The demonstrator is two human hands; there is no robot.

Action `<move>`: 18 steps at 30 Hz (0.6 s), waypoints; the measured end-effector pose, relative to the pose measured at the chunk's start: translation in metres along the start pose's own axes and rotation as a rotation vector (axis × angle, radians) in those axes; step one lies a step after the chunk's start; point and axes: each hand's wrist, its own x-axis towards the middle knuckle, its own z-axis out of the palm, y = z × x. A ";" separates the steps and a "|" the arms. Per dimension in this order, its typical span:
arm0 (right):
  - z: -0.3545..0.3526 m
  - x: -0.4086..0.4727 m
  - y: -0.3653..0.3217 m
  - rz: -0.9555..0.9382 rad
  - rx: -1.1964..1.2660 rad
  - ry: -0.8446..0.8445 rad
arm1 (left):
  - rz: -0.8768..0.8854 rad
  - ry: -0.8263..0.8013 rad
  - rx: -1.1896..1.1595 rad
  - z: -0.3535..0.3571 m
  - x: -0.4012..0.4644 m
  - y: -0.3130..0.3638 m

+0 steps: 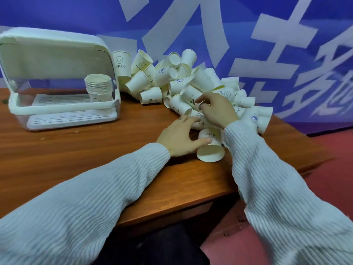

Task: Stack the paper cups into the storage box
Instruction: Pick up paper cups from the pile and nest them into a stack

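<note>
While my left hand [178,137] rests fingers spread on a fallen white paper cup [210,150], my right hand [216,109] pinches another in the heap; nest rims squarely before adding to the stack [99,87] inside the white plastic storage box [57,108].

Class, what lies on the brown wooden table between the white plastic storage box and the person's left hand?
Head view: only bare wooden table separates storage box and left hand.

Storage box [57,73] (cup stack [99,87] inside) sits left of cup pile [191,83].
</note>
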 end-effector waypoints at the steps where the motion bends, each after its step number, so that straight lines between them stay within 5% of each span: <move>1: -0.008 -0.007 0.009 0.000 -0.042 -0.044 | 0.005 0.007 -0.022 0.003 0.003 0.004; 8: -0.032 -0.049 0.050 -0.025 -0.106 -0.137 | 0.208 -0.051 -0.089 0.020 0.004 0.017; 12: -0.034 -0.051 0.060 -0.067 -0.168 -0.283 | 0.384 -0.163 0.180 0.022 0.003 0.010; 18: -0.021 -0.046 0.066 -0.263 -0.638 -0.311 | 0.499 -0.098 0.560 0.000 -0.003 0.004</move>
